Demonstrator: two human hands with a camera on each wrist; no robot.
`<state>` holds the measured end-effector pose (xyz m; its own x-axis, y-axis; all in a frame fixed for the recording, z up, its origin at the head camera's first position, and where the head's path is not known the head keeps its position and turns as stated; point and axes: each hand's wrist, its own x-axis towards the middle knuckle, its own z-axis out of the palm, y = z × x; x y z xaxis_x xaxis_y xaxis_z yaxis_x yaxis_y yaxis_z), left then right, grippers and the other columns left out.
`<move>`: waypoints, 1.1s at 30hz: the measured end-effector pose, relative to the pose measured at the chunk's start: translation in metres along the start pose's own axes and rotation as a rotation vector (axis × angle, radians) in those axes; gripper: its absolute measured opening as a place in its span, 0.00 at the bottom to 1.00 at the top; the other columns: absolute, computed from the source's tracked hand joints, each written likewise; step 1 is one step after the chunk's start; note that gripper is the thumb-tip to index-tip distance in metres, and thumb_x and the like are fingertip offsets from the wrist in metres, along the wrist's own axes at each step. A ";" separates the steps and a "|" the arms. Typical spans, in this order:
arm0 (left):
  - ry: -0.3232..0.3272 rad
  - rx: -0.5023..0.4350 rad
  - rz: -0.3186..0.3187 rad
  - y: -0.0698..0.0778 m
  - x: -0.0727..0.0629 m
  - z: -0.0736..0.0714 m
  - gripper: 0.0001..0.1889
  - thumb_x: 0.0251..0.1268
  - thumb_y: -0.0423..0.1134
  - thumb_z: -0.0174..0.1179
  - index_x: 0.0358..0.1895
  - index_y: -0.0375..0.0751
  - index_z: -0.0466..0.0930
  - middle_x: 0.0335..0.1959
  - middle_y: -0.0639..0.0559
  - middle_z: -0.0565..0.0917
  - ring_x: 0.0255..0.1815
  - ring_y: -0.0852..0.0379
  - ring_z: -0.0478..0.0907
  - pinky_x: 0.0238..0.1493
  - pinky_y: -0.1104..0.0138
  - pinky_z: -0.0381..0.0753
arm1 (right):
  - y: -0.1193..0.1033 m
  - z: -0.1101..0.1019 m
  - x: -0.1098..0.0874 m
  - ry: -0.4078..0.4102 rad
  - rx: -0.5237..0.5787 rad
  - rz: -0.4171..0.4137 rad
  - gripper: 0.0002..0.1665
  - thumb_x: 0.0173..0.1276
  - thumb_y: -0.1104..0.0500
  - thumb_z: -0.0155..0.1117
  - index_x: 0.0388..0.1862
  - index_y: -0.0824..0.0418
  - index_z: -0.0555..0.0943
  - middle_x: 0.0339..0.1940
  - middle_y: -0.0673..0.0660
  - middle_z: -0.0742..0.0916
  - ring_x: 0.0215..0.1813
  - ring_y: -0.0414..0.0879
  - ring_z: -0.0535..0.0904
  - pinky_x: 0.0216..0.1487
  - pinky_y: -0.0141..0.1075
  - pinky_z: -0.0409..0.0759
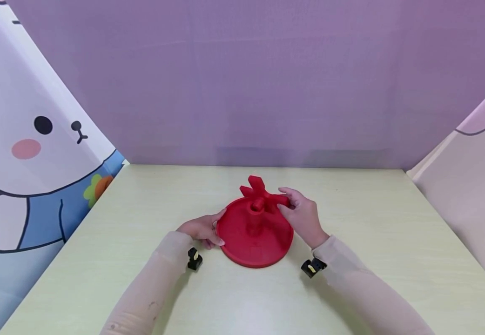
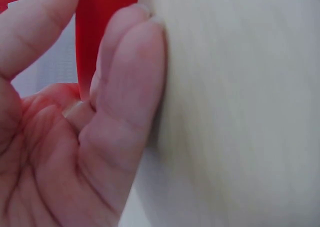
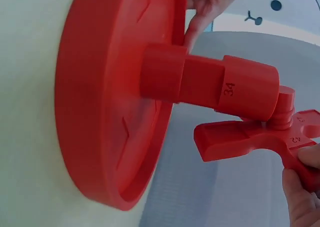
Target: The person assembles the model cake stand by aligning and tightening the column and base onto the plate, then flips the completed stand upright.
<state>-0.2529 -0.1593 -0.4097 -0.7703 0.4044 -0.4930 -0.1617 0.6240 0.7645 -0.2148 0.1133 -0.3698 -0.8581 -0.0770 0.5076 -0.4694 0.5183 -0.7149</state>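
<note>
A round red base (image 1: 255,253) with a raised rim lies on the table. From its middle rises a red post (image 3: 202,79) marked 34, with a round opening at its top in the head view. My left hand (image 1: 202,230) grips the base's left rim; in the left wrist view its fingers (image 2: 127,77) lie against the red edge. My right hand (image 1: 304,215) pinches one arm of a branched red piece (image 3: 265,139) marked 42. A short ringed peg (image 3: 282,107) on that piece is right at the post's top end, the piece's arms spreading around it.
The pale table (image 1: 251,302) runs back to a purple backdrop (image 1: 251,83). A cartoon-printed cloth (image 1: 37,186) hangs on the left, and a pale cloth (image 1: 473,195) on the right. Small black cameras sit on both wrists.
</note>
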 end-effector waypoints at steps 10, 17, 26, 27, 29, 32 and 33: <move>-0.016 -0.015 0.009 -0.001 0.001 -0.001 0.54 0.54 0.32 0.70 0.78 0.51 0.41 0.34 0.43 0.77 0.23 0.55 0.75 0.30 0.66 0.81 | 0.000 0.001 -0.001 0.006 -0.124 -0.191 0.14 0.53 0.75 0.70 0.41 0.69 0.85 0.36 0.61 0.87 0.34 0.51 0.83 0.37 0.43 0.84; -0.011 -0.014 -0.004 0.000 -0.001 -0.001 0.53 0.54 0.33 0.70 0.78 0.51 0.42 0.28 0.44 0.77 0.23 0.55 0.75 0.30 0.66 0.81 | 0.005 0.005 -0.002 0.033 -0.104 -0.306 0.16 0.50 0.79 0.71 0.39 0.69 0.85 0.38 0.62 0.86 0.37 0.52 0.83 0.39 0.41 0.84; -0.012 -0.012 0.010 0.002 -0.001 -0.001 0.53 0.54 0.32 0.70 0.78 0.51 0.41 0.28 0.45 0.78 0.23 0.55 0.75 0.31 0.66 0.81 | 0.008 0.005 -0.003 0.011 -0.049 -0.374 0.17 0.47 0.78 0.73 0.38 0.68 0.84 0.36 0.60 0.86 0.34 0.49 0.82 0.34 0.38 0.84; -0.011 -0.010 0.009 0.002 -0.001 -0.001 0.53 0.54 0.32 0.69 0.78 0.51 0.41 0.28 0.45 0.78 0.23 0.55 0.75 0.31 0.66 0.81 | 0.008 0.005 -0.003 0.004 -0.046 -0.372 0.17 0.47 0.77 0.73 0.38 0.68 0.84 0.37 0.60 0.86 0.35 0.49 0.82 0.34 0.37 0.84; -0.009 -0.011 0.009 0.002 -0.002 -0.001 0.53 0.54 0.32 0.69 0.78 0.50 0.41 0.27 0.46 0.77 0.23 0.55 0.75 0.31 0.66 0.81 | 0.007 0.004 -0.004 -0.012 -0.038 -0.360 0.16 0.48 0.75 0.74 0.39 0.67 0.85 0.39 0.60 0.86 0.37 0.49 0.82 0.35 0.37 0.84; -0.011 -0.017 0.010 0.002 -0.002 -0.001 0.53 0.54 0.31 0.69 0.78 0.50 0.41 0.26 0.46 0.77 0.22 0.55 0.74 0.30 0.66 0.81 | 0.006 0.003 -0.005 -0.045 -0.035 -0.317 0.16 0.50 0.71 0.75 0.40 0.67 0.86 0.41 0.60 0.85 0.41 0.50 0.82 0.37 0.37 0.84; -0.010 -0.015 0.011 0.001 -0.002 -0.001 0.53 0.54 0.31 0.69 0.78 0.50 0.42 0.27 0.46 0.77 0.22 0.55 0.74 0.31 0.66 0.81 | 0.006 0.002 -0.006 -0.053 -0.038 -0.306 0.16 0.50 0.70 0.76 0.40 0.66 0.86 0.42 0.60 0.85 0.41 0.50 0.82 0.37 0.37 0.84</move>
<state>-0.2522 -0.1598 -0.4075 -0.7660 0.4175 -0.4888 -0.1627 0.6097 0.7757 -0.2130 0.1148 -0.3781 -0.6885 -0.2777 0.6700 -0.7000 0.4959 -0.5139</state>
